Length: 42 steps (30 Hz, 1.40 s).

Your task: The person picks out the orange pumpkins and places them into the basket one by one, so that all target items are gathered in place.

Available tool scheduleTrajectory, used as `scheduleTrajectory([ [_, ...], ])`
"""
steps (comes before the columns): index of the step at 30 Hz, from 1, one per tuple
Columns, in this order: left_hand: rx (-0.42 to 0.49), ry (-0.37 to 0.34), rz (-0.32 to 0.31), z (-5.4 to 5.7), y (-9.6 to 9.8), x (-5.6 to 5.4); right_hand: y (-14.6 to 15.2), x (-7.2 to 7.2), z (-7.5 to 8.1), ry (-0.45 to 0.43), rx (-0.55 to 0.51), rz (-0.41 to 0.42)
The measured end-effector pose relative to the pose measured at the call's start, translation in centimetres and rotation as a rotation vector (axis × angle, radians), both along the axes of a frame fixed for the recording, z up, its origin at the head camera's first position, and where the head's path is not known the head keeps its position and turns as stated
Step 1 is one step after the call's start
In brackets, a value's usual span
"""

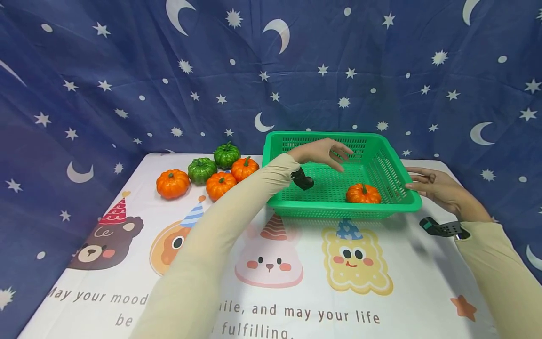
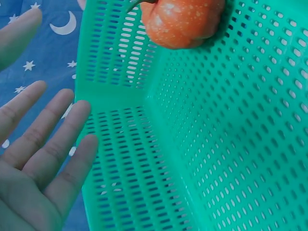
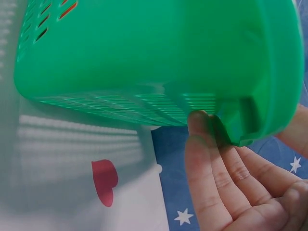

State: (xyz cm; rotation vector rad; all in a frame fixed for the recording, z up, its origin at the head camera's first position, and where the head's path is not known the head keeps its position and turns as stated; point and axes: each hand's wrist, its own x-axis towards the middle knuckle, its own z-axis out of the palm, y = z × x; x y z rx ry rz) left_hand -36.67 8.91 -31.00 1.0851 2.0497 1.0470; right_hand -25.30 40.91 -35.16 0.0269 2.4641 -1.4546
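A green plastic basket (image 1: 338, 205) with slotted walls stands toward the back right of the table. One small orange pumpkin (image 1: 363, 194) lies inside, near its front right corner. My left hand (image 1: 323, 153) hovers over the basket with fingers spread and nothing in them; the left wrist view shows its bare palm (image 2: 43, 154) beside the pumpkin and basket wall. At the basket's right end, my right hand (image 1: 444, 190) grips the rim. In the right wrist view its fingers (image 3: 231, 178) reach under the rim from outside, the thumb mostly hidden.
Left of the basket sit three orange pumpkins (image 1: 172, 183) and two green pumpkins (image 1: 202, 170). A white cloth (image 1: 305, 263) printed with cartoon animals and writing covers the table. A dark blue curtain (image 1: 237, 84) with moons and stars hangs behind.
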Motion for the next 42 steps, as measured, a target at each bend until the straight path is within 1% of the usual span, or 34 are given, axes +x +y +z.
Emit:
scheduleTrajectory([
  [5,0.046,-0.017,0.025,0.7,-1.6,0.2,-0.2,0.0,0.1,0.001,0.005,-0.003],
  [8,0.061,-0.001,0.031,0.9,-2.6,0.2,-0.3,0.0,0.2,0.001,0.014,0.0],
  [18,0.12,-0.036,0.071,1.8,-5.2,0.6,-0.2,0.1,0.1,-0.005,0.028,-0.001],
  [26,0.153,-0.037,0.078,2.1,-7.1,1.2,-0.2,0.1,0.1,-0.004,0.094,-0.005],
  [30,0.158,-0.029,0.091,2.2,-8.1,1.4,-0.1,0.1,0.0,0.004,0.086,0.003],
  [35,0.169,-0.004,0.106,2.3,-9.6,1.6,-0.1,0.1,0.0,0.013,0.036,-0.008],
  [37,0.169,0.001,0.12,2.4,-10.2,1.7,-0.1,0.2,0.0,0.016,0.022,-0.01],
  [42,0.166,-0.016,0.168,2.5,-11.8,1.9,-0.1,0.1,0.0,0.015,0.006,-0.005],
])
